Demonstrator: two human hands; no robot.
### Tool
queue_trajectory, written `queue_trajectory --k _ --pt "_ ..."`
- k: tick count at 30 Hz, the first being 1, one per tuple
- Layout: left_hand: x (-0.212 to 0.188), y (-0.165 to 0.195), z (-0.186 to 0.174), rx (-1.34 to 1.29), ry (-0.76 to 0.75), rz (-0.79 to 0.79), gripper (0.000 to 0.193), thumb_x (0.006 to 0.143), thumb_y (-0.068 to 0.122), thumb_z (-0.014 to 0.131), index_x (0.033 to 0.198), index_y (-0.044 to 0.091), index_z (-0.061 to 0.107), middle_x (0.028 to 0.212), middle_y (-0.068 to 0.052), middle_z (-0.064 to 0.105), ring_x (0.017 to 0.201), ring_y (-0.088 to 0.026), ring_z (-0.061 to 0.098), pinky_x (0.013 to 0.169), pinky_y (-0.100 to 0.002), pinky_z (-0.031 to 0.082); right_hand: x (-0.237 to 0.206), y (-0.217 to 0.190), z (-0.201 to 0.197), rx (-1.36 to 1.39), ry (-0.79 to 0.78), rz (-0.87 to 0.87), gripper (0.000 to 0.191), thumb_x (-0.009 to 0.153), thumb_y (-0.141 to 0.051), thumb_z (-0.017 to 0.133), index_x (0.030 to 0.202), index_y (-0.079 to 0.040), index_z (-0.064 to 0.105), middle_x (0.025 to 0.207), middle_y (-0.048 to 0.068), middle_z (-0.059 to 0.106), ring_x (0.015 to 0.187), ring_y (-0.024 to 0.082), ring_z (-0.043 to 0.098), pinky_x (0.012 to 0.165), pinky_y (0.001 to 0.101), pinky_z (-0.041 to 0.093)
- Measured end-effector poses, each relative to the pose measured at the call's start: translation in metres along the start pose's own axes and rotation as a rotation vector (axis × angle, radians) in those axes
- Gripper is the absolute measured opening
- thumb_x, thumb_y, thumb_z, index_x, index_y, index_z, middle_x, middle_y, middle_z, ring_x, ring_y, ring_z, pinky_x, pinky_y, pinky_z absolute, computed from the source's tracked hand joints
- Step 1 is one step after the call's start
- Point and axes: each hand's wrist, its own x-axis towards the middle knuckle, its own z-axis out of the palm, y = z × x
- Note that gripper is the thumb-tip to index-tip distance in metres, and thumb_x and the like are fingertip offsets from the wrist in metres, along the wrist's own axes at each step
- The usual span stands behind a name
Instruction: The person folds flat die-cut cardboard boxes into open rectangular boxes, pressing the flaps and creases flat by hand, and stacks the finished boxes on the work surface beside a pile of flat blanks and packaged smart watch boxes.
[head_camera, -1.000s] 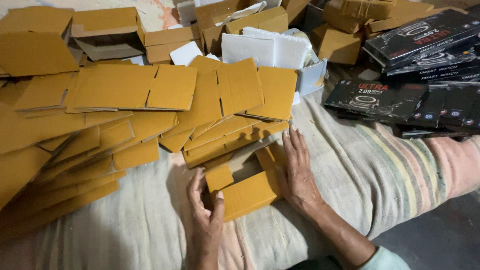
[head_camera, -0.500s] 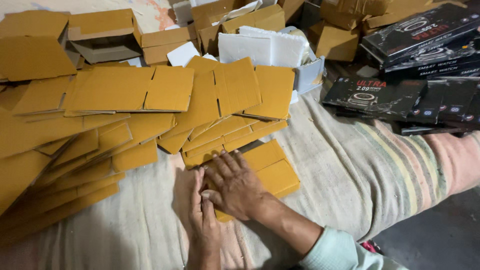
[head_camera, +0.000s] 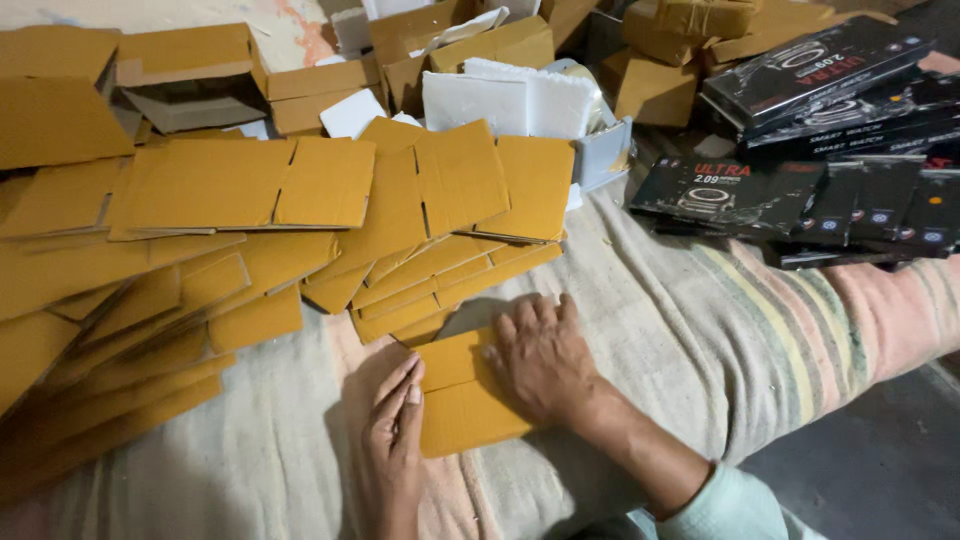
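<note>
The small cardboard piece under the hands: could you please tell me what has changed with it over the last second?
The right hand moved from its right edge onto its top, pressing it flat. The left hand stays at the left edge of the cardboard piece. The flat cardboard stacks are unchanged.

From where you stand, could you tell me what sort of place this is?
Probably a small packing workshop: flat yellow cardboard blanks heaped on a cloth-covered surface, black printed cartons stacked beside them, both hands pressing one blank.
</note>
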Motion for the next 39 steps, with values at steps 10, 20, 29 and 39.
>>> queue_trajectory --k 10,20,29,39 --pt "0.032 0.035 0.063 1.016 -0.224 0.144 0.043 0.098 0.033 0.049 0.128 0.005 0.063 0.119 -0.013 0.067 0.114 -0.032 0.058 0.112 -0.057 0.03 -0.011 0.008 -0.016 0.259 -0.062 -0.021 0.039 0.096 -0.035 0.054 0.118 -0.004 0.064 0.106 0.017 0.065 0.107 0.036 0.057 0.093 0.0518 0.04" --pt "0.037 0.007 0.048 0.927 -0.219 -0.036 0.034 0.102 0.034 0.044 0.104 0.006 0.063 0.114 -0.018 0.065 0.11 -0.037 0.057 0.095 -0.053 0.043 -0.02 0.013 -0.002 0.227 0.037 0.048 0.048 0.095 -0.034 0.054 0.133 -0.004 0.06 0.123 0.023 0.059 0.118 0.04 0.051 0.091 0.054 0.044" --pt "0.038 0.019 0.064 0.936 -0.27 0.162 0.028 0.094 0.024 0.046 0.104 0.007 0.065 0.11 -0.018 0.068 0.107 -0.037 0.061 0.094 -0.056 0.039 -0.018 0.014 -0.008 0.224 -0.175 0.107 0.041 0.091 -0.028 0.057 0.123 -0.003 0.06 0.116 0.019 0.06 0.114 0.038 0.053 0.094 0.0506 0.046" --pt "0.047 0.02 0.085 0.855 -0.433 0.049 0.03 0.105 0.029 0.041 0.1 0.008 0.062 0.101 -0.017 0.068 0.102 -0.032 0.063 0.094 -0.051 0.044 -0.02 0.019 0.009 0.224 -0.099 0.169 0.027 0.091 -0.019 0.057 0.11 -0.001 0.061 0.112 0.019 0.062 0.11 0.038 0.055 0.096 0.0479 0.046"
